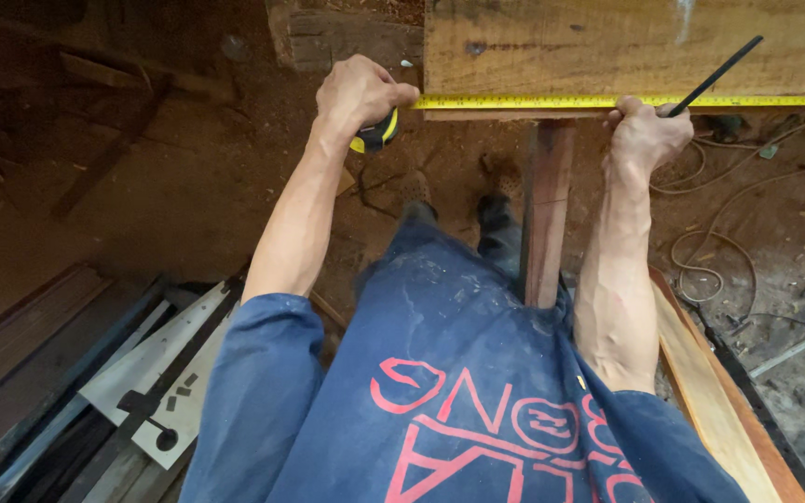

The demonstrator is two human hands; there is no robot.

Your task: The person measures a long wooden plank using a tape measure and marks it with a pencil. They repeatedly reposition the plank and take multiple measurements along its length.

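A wide wooden plank (607, 42) lies across the top of the view. A yellow tape measure blade (533, 101) is stretched along its near edge. My left hand (358, 91) grips the yellow and black tape measure case (377, 133) at the plank's left end. My right hand (647, 133) holds a thin black pencil (715, 76) whose tip rests near the tape on the plank's edge.
A reddish wooden post (546, 210) stands under the plank between my feet. Loose cords (710, 251) lie on the dirt floor at right. A pale board (710, 391) leans at lower right; metal strips and a white panel (156, 373) lie at lower left.
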